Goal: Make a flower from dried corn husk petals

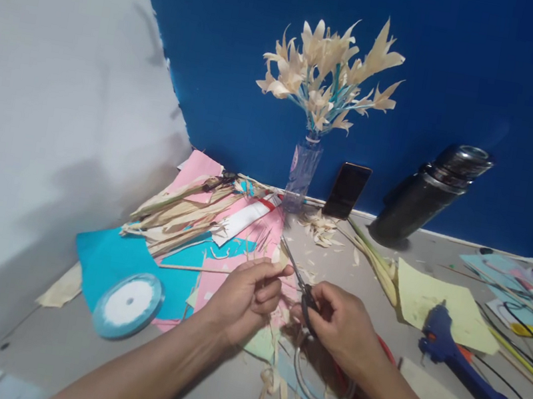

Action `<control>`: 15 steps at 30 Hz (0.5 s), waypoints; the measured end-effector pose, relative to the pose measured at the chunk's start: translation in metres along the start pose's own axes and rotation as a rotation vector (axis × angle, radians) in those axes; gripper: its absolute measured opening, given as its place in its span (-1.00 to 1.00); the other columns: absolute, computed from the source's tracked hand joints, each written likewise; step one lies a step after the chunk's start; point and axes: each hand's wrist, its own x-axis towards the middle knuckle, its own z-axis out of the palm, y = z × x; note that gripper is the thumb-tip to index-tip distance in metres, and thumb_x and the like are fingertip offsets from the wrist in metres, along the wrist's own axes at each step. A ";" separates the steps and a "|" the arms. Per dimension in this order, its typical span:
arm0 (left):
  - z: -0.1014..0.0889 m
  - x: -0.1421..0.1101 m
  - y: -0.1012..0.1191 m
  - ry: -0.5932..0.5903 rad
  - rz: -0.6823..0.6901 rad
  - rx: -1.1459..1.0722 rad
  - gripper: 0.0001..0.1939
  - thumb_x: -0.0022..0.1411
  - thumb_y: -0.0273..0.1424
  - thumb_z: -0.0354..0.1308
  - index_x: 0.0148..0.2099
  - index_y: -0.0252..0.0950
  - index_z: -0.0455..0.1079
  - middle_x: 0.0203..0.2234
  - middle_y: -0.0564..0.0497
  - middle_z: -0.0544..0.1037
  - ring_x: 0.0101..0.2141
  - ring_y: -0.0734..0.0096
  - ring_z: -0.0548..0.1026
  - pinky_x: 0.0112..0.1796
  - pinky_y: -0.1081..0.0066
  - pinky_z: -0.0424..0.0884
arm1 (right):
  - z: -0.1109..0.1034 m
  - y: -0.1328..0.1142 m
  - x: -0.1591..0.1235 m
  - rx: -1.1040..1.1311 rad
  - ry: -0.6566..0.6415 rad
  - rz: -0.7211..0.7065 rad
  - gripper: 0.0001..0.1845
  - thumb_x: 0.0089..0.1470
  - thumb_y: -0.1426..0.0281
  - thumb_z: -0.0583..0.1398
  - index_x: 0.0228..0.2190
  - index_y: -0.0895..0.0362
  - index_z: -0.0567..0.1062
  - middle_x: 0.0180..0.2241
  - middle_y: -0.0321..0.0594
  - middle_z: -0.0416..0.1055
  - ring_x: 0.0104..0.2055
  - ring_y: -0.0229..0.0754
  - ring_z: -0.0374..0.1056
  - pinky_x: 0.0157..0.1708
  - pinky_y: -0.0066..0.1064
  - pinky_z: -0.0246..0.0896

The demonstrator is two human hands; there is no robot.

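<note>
My right hand [338, 322] is closed around the dark handles of a pair of scissors [302, 282], whose blades point up and to the left. My left hand [252, 291] is closed, thumb and forefinger pinched near the blades. A small pale piece of dried corn husk [283, 253] shows just above those fingertips. Partly hidden behind the left hand runs a thin wooden stick [194, 270]; whether the hand touches it I cannot tell. Below the hands are husk scraps [283, 398] and a pale ring-shaped roll [305, 388].
At left are a light-blue ribbon spool [129, 302], blue sheets [91, 252] and dried husks [183, 213]. A bottle [303, 175] of husk flowers [328, 67], a phone [347, 191] and a flask [423, 197] stand by the wall. A corded glue gun [462, 372] lies right, on yellow paper [434, 293].
</note>
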 end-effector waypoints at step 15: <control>-0.002 0.002 0.000 -0.017 0.019 0.011 -0.86 0.03 -0.48 0.29 -0.38 -0.40 0.37 -0.78 0.23 0.17 -0.76 0.73 -0.02 -0.71 0.63 -0.16 | -0.001 -0.001 -0.002 -0.043 0.018 -0.034 -0.78 0.01 0.39 0.16 -0.58 0.09 0.21 -0.60 -0.37 0.23 -0.52 -0.25 0.09 -0.48 -0.42 -0.11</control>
